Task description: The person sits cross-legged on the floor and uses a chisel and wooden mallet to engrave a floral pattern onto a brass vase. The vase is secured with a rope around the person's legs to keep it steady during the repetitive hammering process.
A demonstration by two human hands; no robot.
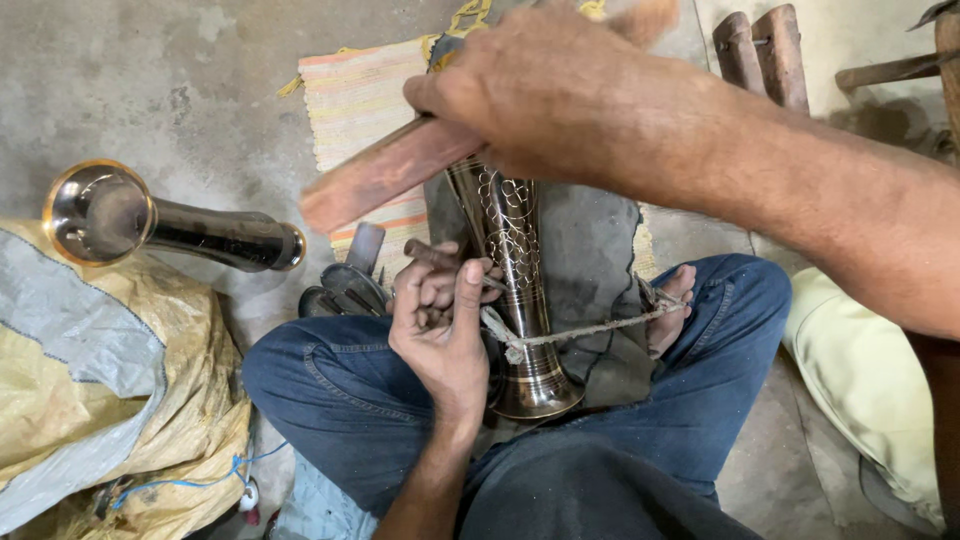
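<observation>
Right hand (545, 95) gripping wooden mallet (385, 180), left hand (445, 320) holding chisel (440, 258) against brass vase (515, 290)

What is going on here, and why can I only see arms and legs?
The camera sits on a person's head and looks down, so you see their own lap. They sit cross-legged in jeans on a concrete floor. The left hand presses a thin metal tool against a dark patterned metal vase, which a rope ties in place. The right hand grips a reddish wooden stick above it. Another shiny vase lies on the left, beside a yellow sack.
</observation>
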